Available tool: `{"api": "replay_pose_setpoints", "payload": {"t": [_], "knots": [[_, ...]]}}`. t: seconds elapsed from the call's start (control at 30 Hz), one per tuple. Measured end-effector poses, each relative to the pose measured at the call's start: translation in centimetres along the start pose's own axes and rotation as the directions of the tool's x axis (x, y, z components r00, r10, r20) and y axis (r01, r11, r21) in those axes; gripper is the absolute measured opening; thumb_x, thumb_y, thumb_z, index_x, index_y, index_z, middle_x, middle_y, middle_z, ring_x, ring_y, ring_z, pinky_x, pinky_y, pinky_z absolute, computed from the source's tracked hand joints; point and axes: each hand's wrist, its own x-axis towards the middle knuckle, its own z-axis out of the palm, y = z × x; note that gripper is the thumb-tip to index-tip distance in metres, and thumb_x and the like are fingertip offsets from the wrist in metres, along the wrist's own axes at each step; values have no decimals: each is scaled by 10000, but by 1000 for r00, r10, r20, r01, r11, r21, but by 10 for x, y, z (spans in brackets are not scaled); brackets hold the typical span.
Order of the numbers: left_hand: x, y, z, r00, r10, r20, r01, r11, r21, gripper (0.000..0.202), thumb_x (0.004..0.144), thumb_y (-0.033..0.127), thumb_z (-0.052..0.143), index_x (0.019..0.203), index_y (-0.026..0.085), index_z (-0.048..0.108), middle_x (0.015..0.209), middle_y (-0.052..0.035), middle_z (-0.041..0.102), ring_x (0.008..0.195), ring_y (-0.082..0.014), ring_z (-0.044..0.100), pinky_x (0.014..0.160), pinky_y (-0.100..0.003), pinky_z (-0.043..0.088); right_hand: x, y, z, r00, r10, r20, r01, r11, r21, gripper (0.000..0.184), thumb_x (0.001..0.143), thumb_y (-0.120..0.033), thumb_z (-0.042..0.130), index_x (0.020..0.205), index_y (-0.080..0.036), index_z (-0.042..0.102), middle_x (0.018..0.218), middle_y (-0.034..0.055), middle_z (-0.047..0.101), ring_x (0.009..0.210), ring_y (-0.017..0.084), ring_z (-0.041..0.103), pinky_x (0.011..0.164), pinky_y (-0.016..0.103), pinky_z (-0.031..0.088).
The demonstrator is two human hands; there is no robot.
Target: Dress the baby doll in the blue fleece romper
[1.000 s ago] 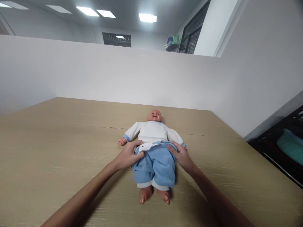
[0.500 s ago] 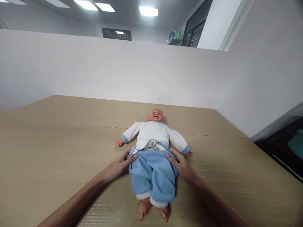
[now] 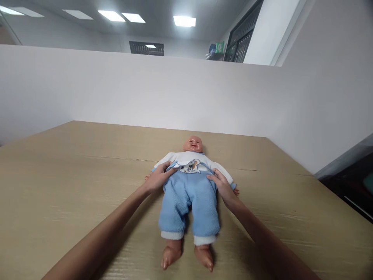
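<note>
Two feet (image 3: 171, 254) of the doll (image 3: 184, 158), face-up on a tabletop (image 3: 87, 182), lie nearest; farther, left hand (image 3: 159, 177) and right hand (image 3: 223, 186) grip its blue pants (image 3: 177, 204) at the waist. Wood stretches wide either side; the head (image 3: 193, 145) lies near the far edge.

— And there's the doll (image 3: 189, 190), flat on its back on the wood-toned surface (image 3: 87, 202), head (image 3: 193, 144) toward the pale partition (image 3: 145, 89)!
— Eyes on the sides: left hand (image 3: 159, 177) gripping the blue trousers (image 3: 176, 206) at the top, right hand (image 3: 220, 182) pinching them opposite!
— White shirt (image 3: 183, 156) rumpled, its cartoon face (image 3: 190, 167) peeking out just over the waistband (image 3: 189, 174)!
— And below the white cuffs (image 3: 172, 235), bare feet (image 3: 171, 254), apart, toes pointing our way!
</note>
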Motion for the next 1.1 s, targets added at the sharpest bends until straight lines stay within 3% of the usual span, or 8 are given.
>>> {"api": "replay_pose_setpoints", "payload": {"t": [0.1,0.2,0.4,0.5,0.6,0.77,0.97,1.1], "knots": [[-6,-25,0,998,-54,23,55,998,-23,482,955,651,650,997,175,708,939,-14,675,912,-225,573,790,-305,418,-10,16,-6,997,72,18,-72,997,29,331,781,-541,838,890,-242,744,1024,27,776,1189,310,612,1143,416,423],[-15,-42,3,992,-87,86,107,959,-261,457,962,612,687,1092,175,717,1009,-35,697,952,-222,595,842,-308,434,-20,22,-4,984,169,51,-177,948,264,402,765,-614,846,970,-272,791,1131,40,803,1332,330,588,1227,457,395],[-22,-48,13,970,-142,197,232,788,-571,465,944,566,742,1204,180,722,1087,-93,731,1023,-258,639,950,-357,463,-27,22,7,977,211,26,-198,862,466,471,759,-568,880,1131,-289,804,1266,46,794,1424,320,564,1301,460,330],[-23,-42,8,975,-113,190,193,852,-487,457,943,557,744,1216,191,710,1153,-86,704,1083,-262,611,972,-348,448,-29,20,0,979,198,37,-198,909,368,436,768,-577,873,1069,-271,796,1160,48,802,1278,323,635,1215,450,413],[-26,-31,0,990,-19,140,57,959,-276,395,947,535,743,1142,196,690,1094,-51,655,1025,-230,569,894,-308,431,-34,5,-10,987,105,118,-124,977,173,355,834,-568,830,964,-249,744,920,21,739,945,261,652,933,383,521],[-23,-1,-2,972,211,100,-207,977,-46,331,979,523,694,977,203,605,982,-13,564,950,-192,511,850,-275,415,-31,-32,-7,958,-177,224,203,974,-100,323,972,-516,689,854,-227,606,753,-32,505,700,160,434,649,287,362],[-5,10,5,984,88,153,-77,994,-74,404,1022,604,585,1101,213,646,1048,-23,636,960,-209,554,849,-298,438,6,-6,3,995,-87,42,91,990,-109,390,931,-621,662,1033,-246,690,1010,21,717,999,252,637,969,366,495],[-5,-12,-4,988,-11,152,17,999,-38,427,985,616,636,1062,200,693,1080,-41,667,1025,-244,565,885,-325,427,6,21,-4,999,4,-38,-9,992,-129,515,846,-709,720,1045,-237,770,1159,77,789,1248,345,646,1212,498,400]]}}
